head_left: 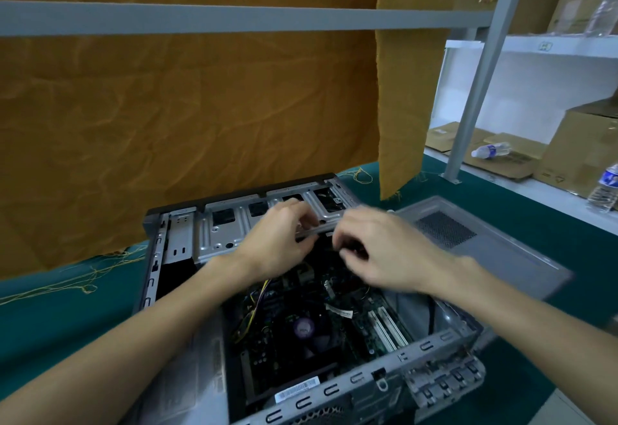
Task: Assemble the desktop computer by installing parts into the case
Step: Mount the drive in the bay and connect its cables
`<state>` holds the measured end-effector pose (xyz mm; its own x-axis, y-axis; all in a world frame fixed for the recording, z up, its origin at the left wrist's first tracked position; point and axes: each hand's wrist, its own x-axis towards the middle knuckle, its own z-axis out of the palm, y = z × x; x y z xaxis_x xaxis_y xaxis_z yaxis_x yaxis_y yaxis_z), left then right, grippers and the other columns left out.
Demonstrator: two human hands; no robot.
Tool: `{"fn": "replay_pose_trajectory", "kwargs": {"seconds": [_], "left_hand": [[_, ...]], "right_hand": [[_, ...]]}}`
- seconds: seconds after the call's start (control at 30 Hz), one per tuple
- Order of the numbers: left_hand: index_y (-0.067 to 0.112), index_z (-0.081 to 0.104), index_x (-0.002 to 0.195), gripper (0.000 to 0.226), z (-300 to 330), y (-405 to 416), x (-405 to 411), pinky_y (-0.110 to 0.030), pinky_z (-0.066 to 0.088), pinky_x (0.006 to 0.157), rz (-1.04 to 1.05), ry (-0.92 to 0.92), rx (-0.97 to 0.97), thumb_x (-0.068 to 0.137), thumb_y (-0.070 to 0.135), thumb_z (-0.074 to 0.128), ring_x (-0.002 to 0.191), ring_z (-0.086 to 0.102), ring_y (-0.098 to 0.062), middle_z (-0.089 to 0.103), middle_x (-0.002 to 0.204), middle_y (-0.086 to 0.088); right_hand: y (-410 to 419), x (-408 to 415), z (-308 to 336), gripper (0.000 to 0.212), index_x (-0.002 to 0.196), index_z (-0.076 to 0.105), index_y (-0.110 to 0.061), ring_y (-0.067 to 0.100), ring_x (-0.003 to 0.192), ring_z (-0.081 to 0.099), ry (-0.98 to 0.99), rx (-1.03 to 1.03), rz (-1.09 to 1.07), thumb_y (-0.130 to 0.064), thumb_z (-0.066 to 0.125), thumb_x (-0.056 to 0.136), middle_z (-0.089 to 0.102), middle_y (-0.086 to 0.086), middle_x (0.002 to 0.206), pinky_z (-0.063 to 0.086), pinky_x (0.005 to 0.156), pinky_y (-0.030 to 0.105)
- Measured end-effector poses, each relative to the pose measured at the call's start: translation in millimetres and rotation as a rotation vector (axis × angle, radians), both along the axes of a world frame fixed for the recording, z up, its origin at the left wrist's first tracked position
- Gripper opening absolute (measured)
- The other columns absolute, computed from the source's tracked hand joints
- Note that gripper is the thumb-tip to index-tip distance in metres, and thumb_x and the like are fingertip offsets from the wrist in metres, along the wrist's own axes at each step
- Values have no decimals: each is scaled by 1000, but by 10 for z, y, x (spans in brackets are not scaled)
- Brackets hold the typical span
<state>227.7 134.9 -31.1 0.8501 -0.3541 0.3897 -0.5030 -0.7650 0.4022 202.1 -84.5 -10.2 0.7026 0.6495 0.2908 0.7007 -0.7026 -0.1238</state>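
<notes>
Grey steel computer case (187, 341) lies open on the green table (50, 324), left hand (277, 244) and right hand (381, 250) curled over something small, blurred, unidentifiable, probably fragile, best held by its edges.

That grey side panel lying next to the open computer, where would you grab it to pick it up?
Probably by its long edges. The side panel lies flat on the green table, right of the case, so its broad face offers nothing to pinch. Come from its open right side with fingers under the rim, keeping off the mesh vent.
</notes>
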Motion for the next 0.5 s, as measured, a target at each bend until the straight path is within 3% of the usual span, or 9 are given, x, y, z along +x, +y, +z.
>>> {"fn": "replay_pose_trajectory", "kwargs": {"seconds": [0.03,0.1,0.2,0.3,0.37,0.43,0.5], "left_hand": [[21,69,94,7,9,118,-59,-12,40,64,-9,5,13,89,18,71,74,56,0,63,86,13],[22,73,90,7,32,292,-191,-13,46,63,-47,27,40,90,16,71,73,61,1,67,82,14],[23,78,99,11,11,395,-327,-17,55,74,-60,7,152,93,19,69,80,65,1,72,92,12],[23,77,110,18,-92,418,-388,-21,55,85,-64,113,274,97,22,64,92,67,-3,74,105,9],[22,76,115,21,-127,421,-386,-18,51,88,-81,182,338,99,22,62,101,67,-7,73,115,8],[21,75,120,24,-129,401,-363,-24,52,93,-94,222,370,100,20,60,107,65,-9,70,122,7],[21,71,125,28,-128,343,-342,-33,52,97,-115,235,401,101,17,58,114,62,-14,64,129,5]], "right_hand": [[45,-106,-4,11,102,67,-28,11,94,61,79,-56,50,-28,62,92,66,-11,101,53,86,35],[129,-197,-33,22,111,69,-26,19,92,67,244,-288,48,-33,63,92,71,-4,101,57,78,38],[195,-177,-69,34,121,66,-15,28,89,65,298,-548,-5,-29,70,90,68,6,99,52,70,36],[245,-170,-155,20,89,62,-12,31,86,64,207,-680,47,-28,72,92,66,7,89,51,90,42],[247,-158,-234,19,85,56,-15,33,88,65,84,-786,56,-25,62,100,67,8,89,46,100,43],[248,-135,-279,13,89,57,-15,32,93,68,-1,-861,-2,-12,55,101,71,10,98,47,96,41],[250,-105,-293,16,86,54,-14,32,92,68,-8,-888,-41,-2,55,96,72,11,100,51,81,40]]}}
